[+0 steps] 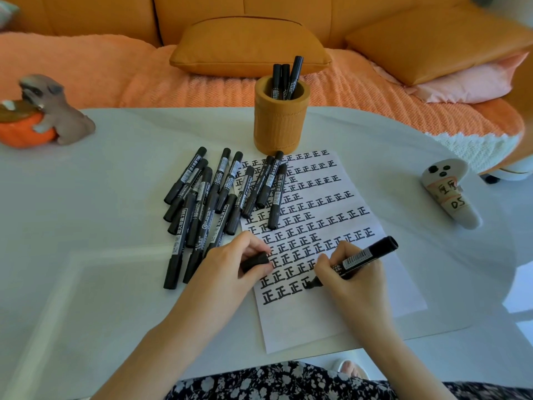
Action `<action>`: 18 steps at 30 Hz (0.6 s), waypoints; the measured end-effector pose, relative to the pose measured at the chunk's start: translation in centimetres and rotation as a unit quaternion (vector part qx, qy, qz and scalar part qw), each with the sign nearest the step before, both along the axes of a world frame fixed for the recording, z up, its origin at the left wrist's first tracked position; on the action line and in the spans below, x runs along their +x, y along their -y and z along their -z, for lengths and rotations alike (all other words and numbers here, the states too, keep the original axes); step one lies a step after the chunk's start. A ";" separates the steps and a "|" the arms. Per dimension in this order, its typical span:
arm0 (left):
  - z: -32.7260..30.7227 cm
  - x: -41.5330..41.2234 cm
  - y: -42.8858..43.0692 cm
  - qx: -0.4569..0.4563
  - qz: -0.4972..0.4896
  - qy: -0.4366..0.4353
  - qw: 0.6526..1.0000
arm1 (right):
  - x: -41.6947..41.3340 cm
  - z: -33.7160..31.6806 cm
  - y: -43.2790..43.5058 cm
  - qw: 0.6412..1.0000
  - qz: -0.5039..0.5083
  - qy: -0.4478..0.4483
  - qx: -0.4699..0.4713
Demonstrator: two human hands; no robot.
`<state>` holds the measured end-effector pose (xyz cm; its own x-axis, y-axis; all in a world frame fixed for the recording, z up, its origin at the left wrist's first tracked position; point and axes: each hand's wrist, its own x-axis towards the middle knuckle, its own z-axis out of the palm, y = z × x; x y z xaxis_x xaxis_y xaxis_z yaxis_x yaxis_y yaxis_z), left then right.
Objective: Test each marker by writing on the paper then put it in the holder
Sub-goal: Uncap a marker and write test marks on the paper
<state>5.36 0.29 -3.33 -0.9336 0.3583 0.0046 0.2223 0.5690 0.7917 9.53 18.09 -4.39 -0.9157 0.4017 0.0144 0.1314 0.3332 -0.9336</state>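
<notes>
Head view | right hand (350, 272) grips marker (357, 259), writing on paper (326, 319) | left hand (236, 264) holds cap (255, 262) | next: recap, drop into holder (281, 116)

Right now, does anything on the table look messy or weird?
A bit messy, but nothing is broken or spilled. The loose markers lie in a crisscrossed heap, and several overlap the upper left of the paper, covering some written characters. The holder stands upright with three markers leaning inside.
</notes>
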 end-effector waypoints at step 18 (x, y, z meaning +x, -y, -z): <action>0.0 -0.1 0.0 -0.001 0.001 0.006 1.000 | 0.2 -0.1 0.1 1.000 -0.013 -0.003 -0.006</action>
<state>5.29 0.28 -3.36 -0.9331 0.3596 -0.0079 0.2128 0.5697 0.7938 9.73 18.01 -4.31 -0.9261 0.3771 0.0144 0.1176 0.3246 -0.9385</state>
